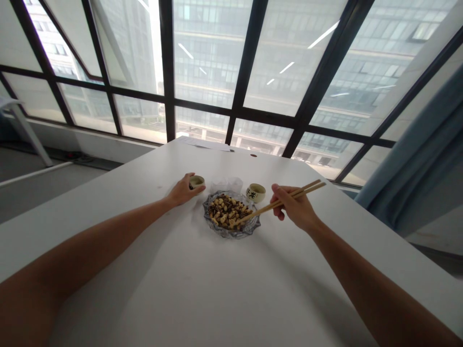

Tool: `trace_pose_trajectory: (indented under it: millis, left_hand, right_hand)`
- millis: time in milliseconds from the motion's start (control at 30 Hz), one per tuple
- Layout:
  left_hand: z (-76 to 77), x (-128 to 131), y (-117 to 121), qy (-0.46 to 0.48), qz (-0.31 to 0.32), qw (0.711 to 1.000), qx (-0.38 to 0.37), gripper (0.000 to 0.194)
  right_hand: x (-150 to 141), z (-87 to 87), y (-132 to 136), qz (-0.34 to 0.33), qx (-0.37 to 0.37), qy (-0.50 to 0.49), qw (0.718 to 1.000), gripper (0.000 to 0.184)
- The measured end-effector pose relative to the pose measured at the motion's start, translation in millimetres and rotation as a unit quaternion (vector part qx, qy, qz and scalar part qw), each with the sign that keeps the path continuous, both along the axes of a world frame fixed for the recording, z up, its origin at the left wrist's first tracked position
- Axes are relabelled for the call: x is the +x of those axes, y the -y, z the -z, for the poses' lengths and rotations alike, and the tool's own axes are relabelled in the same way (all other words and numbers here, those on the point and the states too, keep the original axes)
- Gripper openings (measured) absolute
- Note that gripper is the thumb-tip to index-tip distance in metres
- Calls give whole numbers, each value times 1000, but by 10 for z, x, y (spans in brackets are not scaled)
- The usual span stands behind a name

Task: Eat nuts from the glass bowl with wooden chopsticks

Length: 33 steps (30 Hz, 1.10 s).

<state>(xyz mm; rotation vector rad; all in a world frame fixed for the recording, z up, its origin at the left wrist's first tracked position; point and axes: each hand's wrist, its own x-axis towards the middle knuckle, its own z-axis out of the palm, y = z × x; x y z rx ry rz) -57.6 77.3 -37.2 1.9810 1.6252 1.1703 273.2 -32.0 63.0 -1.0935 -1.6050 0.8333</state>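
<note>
A pair of wooden chopsticks (299, 192) is gripped in my right hand (293, 205), their tips down among the peanuts and dark seeds (226, 210). These fill a clear glass dish (231, 234) with a scalloped rim at the middle of the table. My left hand (184, 189) is wrapped round a small pale cup (197, 180) just left of the dish; the cup's inside is only partly visible. A second small cup (256, 192) with dark written characters stands right of the dish, near my right hand, untouched.
The white table (224, 289) stretches toward large framed windows. Behind the dish sits a clear plastic piece (226, 184), its kind unclear. Papers (206, 143) lie at the far edge. A blue curtain (415, 168) hangs at the right.
</note>
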Motion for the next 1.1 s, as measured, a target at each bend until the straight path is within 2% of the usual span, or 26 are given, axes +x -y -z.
trace_pose_trajectory:
  millis: [67, 133, 333, 600, 767, 900, 1100]
  left_hand:
    - [1, 1, -2, -1, 0, 1000, -1, 83]
    - [-2, 3, 1, -2, -1, 1000, -1, 84]
    - [-16, -1, 13, -6, 0, 1000, -2, 83]
    - [-3, -1, 5, 1, 3, 1000, 3, 82]
    - [-3, 0, 1, 4, 8, 1000, 0, 82]
    - [15, -9, -16, 4, 4, 1000, 4, 82]
    - [35, -12, -31, 6, 3, 1000, 13, 82]
  right_hand:
    - [-39, 31, 20, -36, -27, 35, 998, 62]
    - [-87, 91, 27, -43, -23, 54, 997, 61]
    - [-87, 209, -33, 11, 45, 53, 998, 57]
    - [-6, 107, -15, 90, 115, 0, 989, 62]
    - [-11, 190, -22, 40, 117, 66, 990, 51]
    - [-21, 239, -28, 7, 125, 111, 986, 50]
    - [-12, 185, -16, 40, 119, 73, 989, 54]
